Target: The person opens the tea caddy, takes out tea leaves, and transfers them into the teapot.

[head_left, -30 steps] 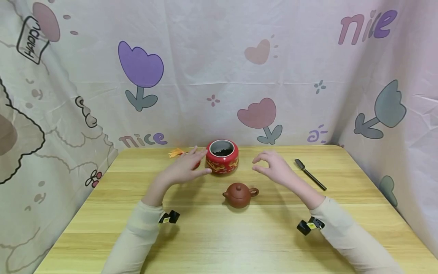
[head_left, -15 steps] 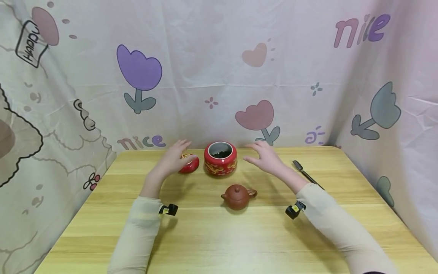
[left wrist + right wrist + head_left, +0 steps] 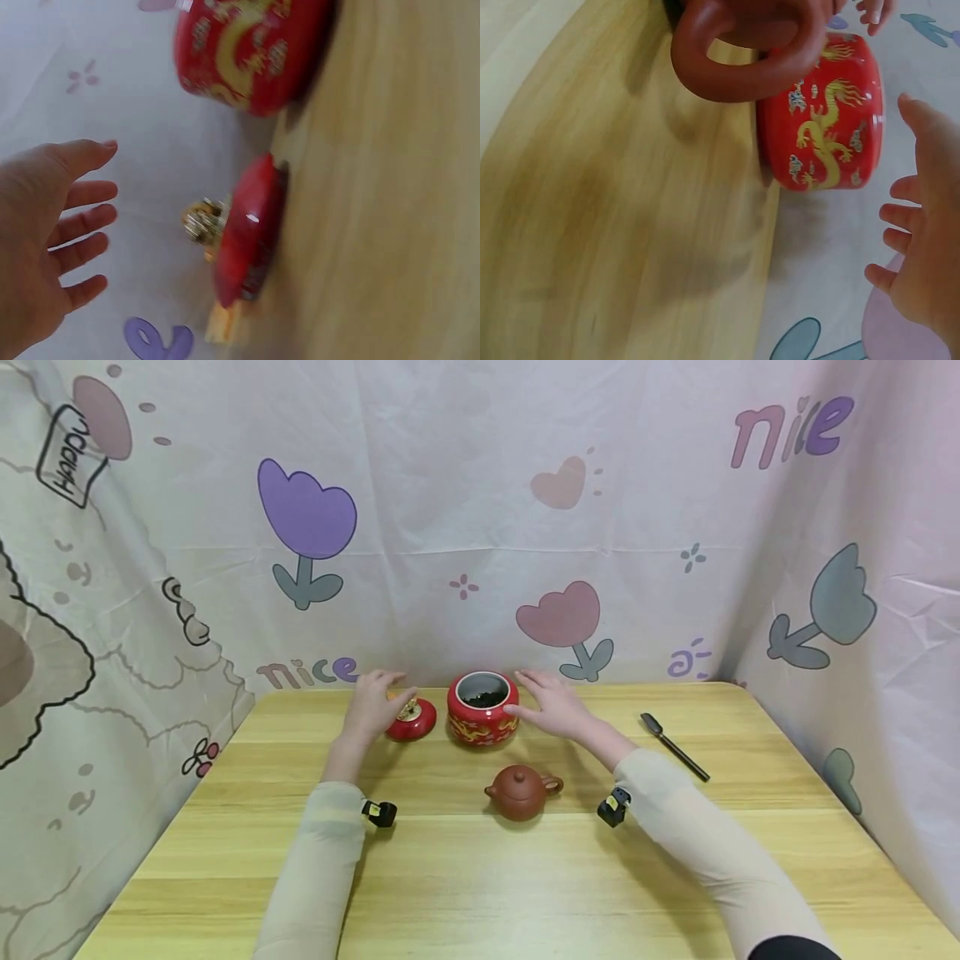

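A red jar [image 3: 480, 727] with golden dragons stands uncovered, dark loose contents showing inside, probably tea leaves. Left of it lies its red lid [image 3: 422, 724], gold knob upward. My left hand [image 3: 370, 704] hovers beside the lid's knob, fingers apart and nothing in them; a gap between hand and lid shows in the left wrist view. At the jar's right side is my right hand [image 3: 557, 708], fingers loosely spread and holding nothing. The right wrist view shows that hand [image 3: 930, 225] apart from the jar's wall. In front of the jar sits a brown teapot [image 3: 521, 795].
A dark, slim scoop [image 3: 675, 747] lies on the wooden table [image 3: 480, 885] at the right. Behind the table hangs a patterned curtain [image 3: 450, 510], close to the jar and lid. An orange tassel [image 3: 221, 322] lies by the lid.
My left hand has moved left from the jar's side to the lid, which now shows more. My right hand has come left toward the jar. Jar and teapot stay in place.
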Demonstrator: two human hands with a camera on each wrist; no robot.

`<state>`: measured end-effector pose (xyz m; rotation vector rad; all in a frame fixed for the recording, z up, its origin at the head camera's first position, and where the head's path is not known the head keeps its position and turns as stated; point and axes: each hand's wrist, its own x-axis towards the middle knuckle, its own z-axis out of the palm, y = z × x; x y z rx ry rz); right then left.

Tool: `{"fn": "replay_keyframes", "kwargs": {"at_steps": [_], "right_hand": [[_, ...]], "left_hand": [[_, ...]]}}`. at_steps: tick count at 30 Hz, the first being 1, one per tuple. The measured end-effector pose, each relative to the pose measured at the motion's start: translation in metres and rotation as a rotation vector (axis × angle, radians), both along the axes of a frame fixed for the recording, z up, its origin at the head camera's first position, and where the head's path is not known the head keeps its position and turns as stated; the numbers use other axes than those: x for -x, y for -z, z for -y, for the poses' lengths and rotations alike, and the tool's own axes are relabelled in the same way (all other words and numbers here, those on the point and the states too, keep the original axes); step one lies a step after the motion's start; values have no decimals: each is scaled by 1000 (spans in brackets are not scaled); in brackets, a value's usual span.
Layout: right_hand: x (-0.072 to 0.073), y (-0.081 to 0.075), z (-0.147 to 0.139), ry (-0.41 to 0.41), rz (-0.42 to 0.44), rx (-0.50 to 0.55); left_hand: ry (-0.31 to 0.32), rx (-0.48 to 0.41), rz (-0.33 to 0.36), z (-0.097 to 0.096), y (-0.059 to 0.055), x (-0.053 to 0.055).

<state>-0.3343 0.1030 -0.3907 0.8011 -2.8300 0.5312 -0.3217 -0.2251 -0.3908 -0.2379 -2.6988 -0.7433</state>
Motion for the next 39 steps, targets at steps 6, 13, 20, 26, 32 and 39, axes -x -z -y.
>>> {"fn": "replay_keyframes", "kwargs": {"at_steps": [6,13,20,26,32,39], "right_hand": [[4,9,9,-5,-4,-29],[11,14,13,-1,38,-36],[19,19,17,-5,58,-47],[24,18,19,-9,65,-44],[24,13,19,-17,52,-56],[25,11,19,-17,63,-81]], "left_hand": [[-77,103,-16,5,18,8],[-85,119,65,8,30,12],[-85,86,109,10,36,14],[-105,101,114,10,38,18],[-114,122,97,10,36,19],[-122,110,134,8,33,20]]}}
